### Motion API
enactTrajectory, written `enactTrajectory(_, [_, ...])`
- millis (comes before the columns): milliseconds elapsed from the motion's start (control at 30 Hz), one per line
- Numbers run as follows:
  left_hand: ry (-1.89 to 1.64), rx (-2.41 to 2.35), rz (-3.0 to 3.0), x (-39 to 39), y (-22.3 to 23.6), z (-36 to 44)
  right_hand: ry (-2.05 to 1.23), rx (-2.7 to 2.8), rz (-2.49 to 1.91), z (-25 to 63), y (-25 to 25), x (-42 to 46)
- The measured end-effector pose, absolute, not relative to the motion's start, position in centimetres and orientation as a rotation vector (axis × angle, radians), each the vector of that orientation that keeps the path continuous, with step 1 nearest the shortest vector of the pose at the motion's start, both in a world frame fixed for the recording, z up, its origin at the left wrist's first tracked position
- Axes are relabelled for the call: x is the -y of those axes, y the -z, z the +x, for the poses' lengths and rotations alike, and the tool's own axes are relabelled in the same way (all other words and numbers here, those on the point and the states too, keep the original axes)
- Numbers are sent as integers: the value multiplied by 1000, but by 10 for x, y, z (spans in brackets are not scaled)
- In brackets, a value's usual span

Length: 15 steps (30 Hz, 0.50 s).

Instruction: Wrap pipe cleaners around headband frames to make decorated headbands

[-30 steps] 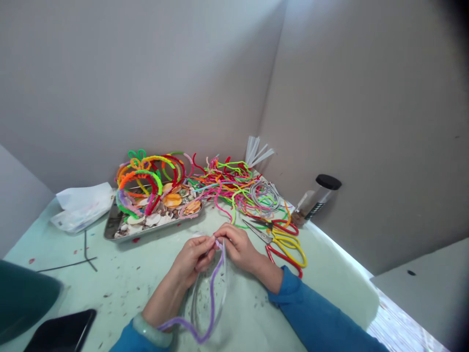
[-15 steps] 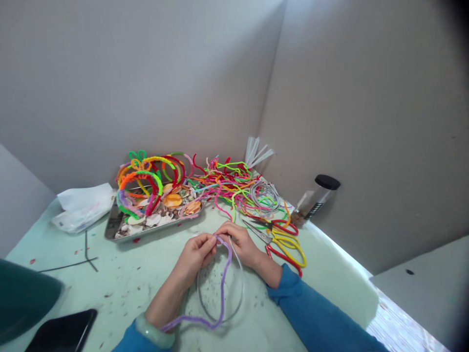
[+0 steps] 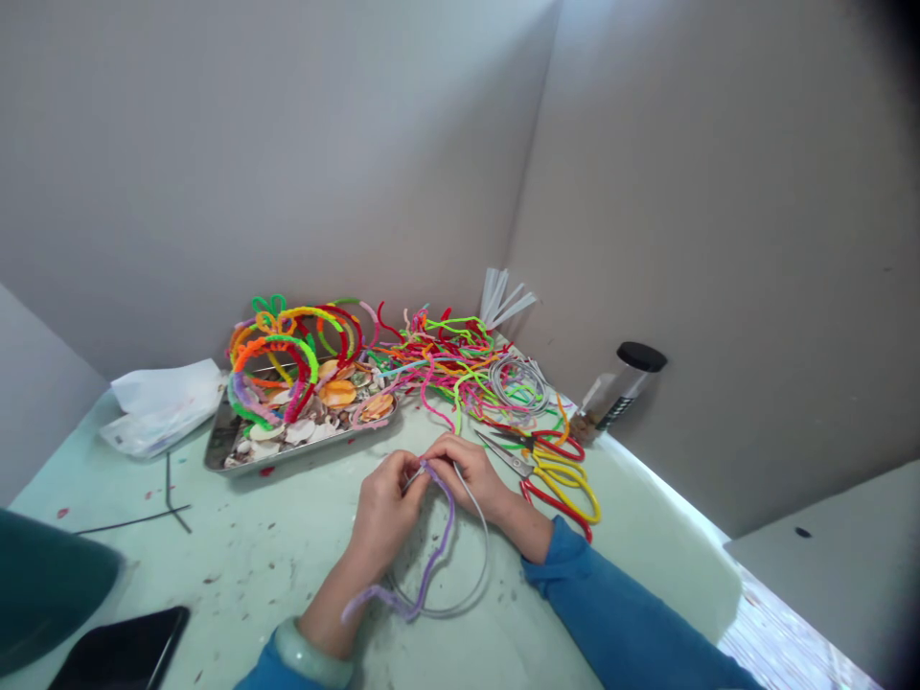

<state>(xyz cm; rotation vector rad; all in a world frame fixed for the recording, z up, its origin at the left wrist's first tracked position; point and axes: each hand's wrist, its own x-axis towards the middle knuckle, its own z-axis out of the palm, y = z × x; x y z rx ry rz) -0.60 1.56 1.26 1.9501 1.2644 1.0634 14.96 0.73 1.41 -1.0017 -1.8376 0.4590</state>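
A thin grey wire hoop (image 3: 486,565) hangs below my two hands, its upper part running between the fingers. My left hand (image 3: 390,500) pinches the hoop and a fuzzy purple pipe cleaner (image 3: 440,554) at the top. From the other side, my right hand (image 3: 467,471) closes thumb and fingers on the same spot, almost touching the left. The pipe cleaner's long free end droops inside the hoop and curls toward my left wrist. How it wraps round the wire is hidden by my fingertips.
Ahead stands a metal tray (image 3: 287,466) of shells with colourful fuzzy hoops (image 3: 273,383). Right of it lie a pipe cleaner pile (image 3: 446,350), a wire coil (image 3: 518,385), scissors (image 3: 546,468) and a black-lidded jar (image 3: 622,393). At left are a phone (image 3: 122,652) and plastic bag (image 3: 165,407).
My left hand has turned and shifted slightly at the pinch. The purple pipe cleaner's free end has swung up and right, off my wrist, and the wire hoop has moved a little right.
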Motion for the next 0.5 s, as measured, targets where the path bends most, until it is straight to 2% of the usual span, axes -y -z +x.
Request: enactTrajectory(500, [-1138, -1194, 2210, -12, -14, -8, -736, 1727, -988, 153, -11, -10])
